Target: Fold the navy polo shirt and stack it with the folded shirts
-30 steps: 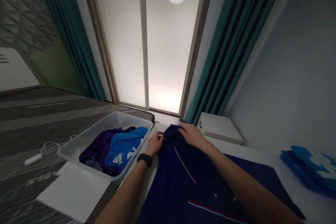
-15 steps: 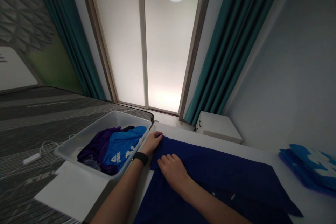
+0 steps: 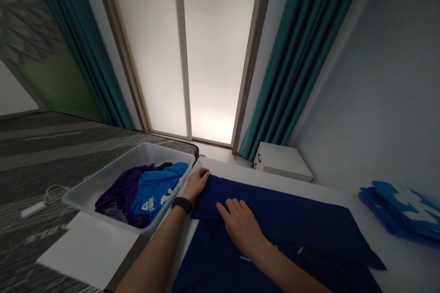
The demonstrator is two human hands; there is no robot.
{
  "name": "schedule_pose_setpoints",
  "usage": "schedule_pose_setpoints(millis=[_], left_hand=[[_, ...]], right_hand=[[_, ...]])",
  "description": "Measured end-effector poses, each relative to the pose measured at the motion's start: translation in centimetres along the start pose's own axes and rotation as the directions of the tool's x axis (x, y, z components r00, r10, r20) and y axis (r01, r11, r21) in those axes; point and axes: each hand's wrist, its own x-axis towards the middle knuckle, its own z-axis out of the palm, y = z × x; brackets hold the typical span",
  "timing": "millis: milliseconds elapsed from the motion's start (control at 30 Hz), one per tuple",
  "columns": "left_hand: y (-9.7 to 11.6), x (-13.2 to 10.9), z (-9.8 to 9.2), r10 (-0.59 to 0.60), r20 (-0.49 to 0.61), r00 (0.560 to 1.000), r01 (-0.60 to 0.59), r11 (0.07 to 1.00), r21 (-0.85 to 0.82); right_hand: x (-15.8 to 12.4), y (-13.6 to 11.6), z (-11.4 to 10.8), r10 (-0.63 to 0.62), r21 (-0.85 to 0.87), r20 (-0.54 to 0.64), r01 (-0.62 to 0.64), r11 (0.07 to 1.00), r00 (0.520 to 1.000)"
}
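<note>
A dark navy shirt (image 3: 292,229) with thin red and white trim lies spread on a white table (image 3: 405,261). A fold of it runs across the far side. My left hand (image 3: 196,183), with a black band at the wrist, pinches the shirt's far left corner. Flat on the cloth just right of that corner lies my right hand (image 3: 241,225), palm down, fingers stretched out and close together.
A clear plastic bin (image 3: 103,182) holding purple and bright blue garments (image 3: 154,190) stands left of the table on a dark patterned bed. A stack of folded blue clothes (image 3: 398,208) rests at the right edge. A white cabinet (image 3: 282,167) and teal curtains stand behind.
The shirt's upper part has been folded down flat. My right hand came off the raised collar and now presses the cloth. My left hand stayed at the corner.
</note>
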Motion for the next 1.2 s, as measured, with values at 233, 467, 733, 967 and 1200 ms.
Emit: schedule_pose_setpoints(millis=[233, 467, 733, 967, 1200], left_hand=[[-0.2, -0.2, -0.2, 0.010, 0.017, 1.000, -0.010, 1.000, -0.005], [-0.2, 0.2, -0.2, 0.015, 0.016, 1.000, -0.014, 1.000, -0.006], [-0.2, -0.5, 0.0, -0.010, -0.030, 0.999, 0.012, 0.998, 0.062], [0.9, -3.4, -1.4, -0.034, 0.001, 0.999, 0.033, 0.968, 0.250], [2.2, -6.2, -2.1, 0.025, 0.092, 0.995, -0.069, 0.852, 0.518]], right_hand=[[-3.7, 3.6, -0.1, 0.140, -0.012, 0.040, -0.140, 0.990, 0.989], [-4.5, 4.1, 0.2, -0.016, -0.029, -0.001, 0.016, 0.999, 1.000], [-5.3, 4.2, 0.1, -0.018, 0.027, 0.044, 0.016, 0.999, 0.999], [-7.7, 6.0, -0.9, 0.081, 0.029, 0.037, -0.082, 0.996, 0.996], [-9.0, 6.8, 0.2, 0.093, -0.005, 0.001, -0.093, 0.996, 0.996]])
